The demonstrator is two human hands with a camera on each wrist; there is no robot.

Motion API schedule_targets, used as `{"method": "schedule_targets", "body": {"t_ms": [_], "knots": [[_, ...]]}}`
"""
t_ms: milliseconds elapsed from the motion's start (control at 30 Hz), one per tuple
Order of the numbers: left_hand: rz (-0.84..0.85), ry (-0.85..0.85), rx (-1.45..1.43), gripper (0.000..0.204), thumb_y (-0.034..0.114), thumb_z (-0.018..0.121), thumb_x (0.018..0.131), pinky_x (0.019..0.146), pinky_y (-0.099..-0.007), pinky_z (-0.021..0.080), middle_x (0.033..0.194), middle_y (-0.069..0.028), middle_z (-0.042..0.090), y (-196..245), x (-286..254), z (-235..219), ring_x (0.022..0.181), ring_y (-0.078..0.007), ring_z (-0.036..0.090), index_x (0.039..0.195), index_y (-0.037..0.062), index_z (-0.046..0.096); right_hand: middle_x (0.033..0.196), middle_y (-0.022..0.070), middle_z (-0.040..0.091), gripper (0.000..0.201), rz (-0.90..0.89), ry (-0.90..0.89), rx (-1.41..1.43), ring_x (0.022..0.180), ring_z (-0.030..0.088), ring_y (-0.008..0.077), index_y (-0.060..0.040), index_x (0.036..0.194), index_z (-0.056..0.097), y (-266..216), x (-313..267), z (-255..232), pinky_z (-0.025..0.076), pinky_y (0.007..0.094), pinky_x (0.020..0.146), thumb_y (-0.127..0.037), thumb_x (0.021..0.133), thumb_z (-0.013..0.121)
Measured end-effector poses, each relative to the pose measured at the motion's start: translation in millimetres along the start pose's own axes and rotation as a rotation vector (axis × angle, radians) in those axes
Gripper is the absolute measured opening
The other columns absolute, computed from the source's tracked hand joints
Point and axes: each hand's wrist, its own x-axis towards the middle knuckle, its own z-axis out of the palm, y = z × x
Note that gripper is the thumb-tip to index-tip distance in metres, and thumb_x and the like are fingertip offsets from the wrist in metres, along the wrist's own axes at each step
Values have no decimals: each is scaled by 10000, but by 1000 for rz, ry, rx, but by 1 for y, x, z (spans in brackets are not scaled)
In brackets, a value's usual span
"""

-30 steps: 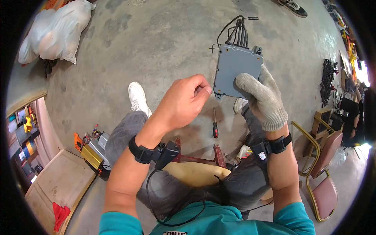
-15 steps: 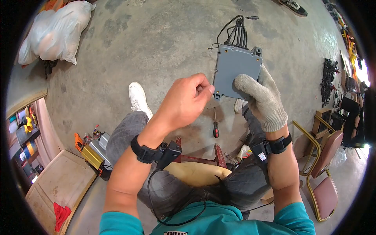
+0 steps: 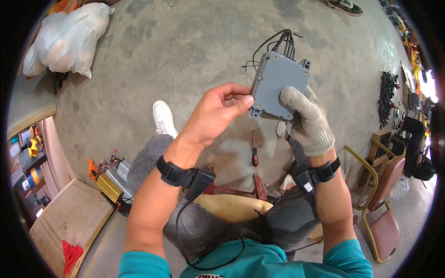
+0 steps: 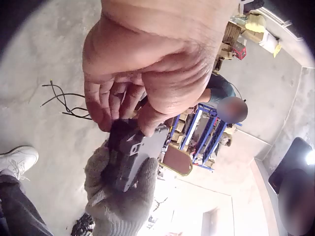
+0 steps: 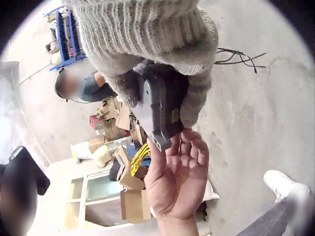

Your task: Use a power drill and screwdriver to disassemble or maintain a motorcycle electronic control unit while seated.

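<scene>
A flat grey box (image 3: 280,85) with black cables (image 3: 286,44) at its far end hangs above the floor, slightly tilted. My right hand (image 3: 311,118), in a knitted glove, grips its right side, thumb over the top face. The bare left hand (image 3: 215,111) pinches the box's near left edge between thumb and fingers. In the left wrist view the box (image 4: 135,152) lies between the bare fingertips and the glove (image 4: 120,196). The right wrist view has the bare left hand (image 5: 179,182) holding the box's (image 5: 160,105) end.
A screwdriver (image 3: 254,155) lies on the floor below the box, beyond a red metal frame (image 3: 257,185). White plastic bags (image 3: 69,39) lie at the far left, a wooden board (image 3: 69,217) near left, and chairs (image 3: 387,227) at right. Another person (image 5: 81,86) shows in the right wrist view.
The left hand has moved onto the box's edge and now pinches it. The box has tilted, showing its left side, and the cables have shifted slightly.
</scene>
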Motion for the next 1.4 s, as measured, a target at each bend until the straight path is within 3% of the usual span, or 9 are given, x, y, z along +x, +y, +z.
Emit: {"method": "schedule_targets", "body": {"t_ms": [300, 500, 600, 667, 800, 933, 1033, 1167, 1400], "knots": [[117, -33, -221, 447, 299, 762, 1009, 1002, -297, 473, 1183, -24, 691, -13, 2, 27, 1097, -117, 605, 1328, 8, 642, 1211, 60, 677, 404, 7, 93, 306, 1093, 668, 162, 2, 1357, 595, 25, 9, 2, 553, 343, 971, -91, 982, 713], [67, 151, -435, 455, 284, 746, 1015, 1032, -320, 483, 1253, -41, 679, -10, 1, 22, 1148, -146, 617, 1365, 24, 615, 1255, 50, 654, 426, 9, 11, 75, 1141, 627, 150, -23, 1365, 577, 27, 4, 20, 507, 322, 1006, -136, 982, 727], [50, 133, -417, 470, 282, 743, 1010, 1026, -352, 501, 1275, -54, 677, -8, 4, 3, 1163, -165, 626, 1377, 20, 611, 1182, 62, 685, 458, 29, -29, -53, 1059, 648, 148, -14, 1335, 609, 14, 1, 25, 530, 321, 943, -169, 936, 772], [-11, 136, -310, 510, 318, 746, 1003, 1023, -375, 507, 1277, -72, 681, -1, 4, -13, 1172, -183, 628, 1386, 11, 607, 1026, 61, 718, 451, 80, -37, -828, 879, 661, 126, -8, 1278, 665, 4, -4, 10, 542, 297, 787, -194, 889, 798], [-55, 164, -16, 548, 367, 758, 985, 1029, -372, 492, 1250, -110, 693, 19, -4, -29, 1161, -205, 634, 1359, -10, 624, 858, 28, 707, 347, 347, -206, -801, 707, 618, 77, -21, 1143, 715, -44, -13, -3, 458, 224, 601, -223, 876, 806], [-56, 54, 89, 562, 368, 748, 991, 1035, -355, 482, 1252, -110, 692, 11, -3, -39, 1165, -196, 632, 1367, -31, 625, 886, 42, 697, 463, -123, 120, -498, 724, 644, 111, 18, 1213, 689, -25, 1, -13, 532, 266, 654, -251, 863, 830], [-116, -68, 138, 646, 343, 735, 998, 1120, -336, 415, 1361, -87, 661, 11, -1, -34, 1256, -175, 586, 1496, -25, 552, 923, 85, 702, 540, -243, 45, -746, 823, 686, 160, 29, 1276, 661, -8, 3, -16, 574, 292, 762, -273, 860, 824], [-133, -138, 111, 646, 344, 739, 997, 1137, -328, 395, 1341, -74, 678, 11, -2, -28, 1265, -175, 586, 1526, 26, 550, 1080, 169, 724, 665, 155, -138, -1031, 1045, 691, 226, 32, 1330, 638, -23, -6, 12, 564, 351, 917, -345, 815, 825], [-117, -86, 26, 586, 420, 687, 1030, 1074, -338, 449, 1314, -60, 702, 12, -3, -27, 1220, -170, 622, 1478, 53, 600, 1028, 139, 720, 728, 106, -134, -881, 935, 687, 186, 71, 1319, 636, -22, 0, -2, 560, 326, 823, -433, 823, 807]]}}
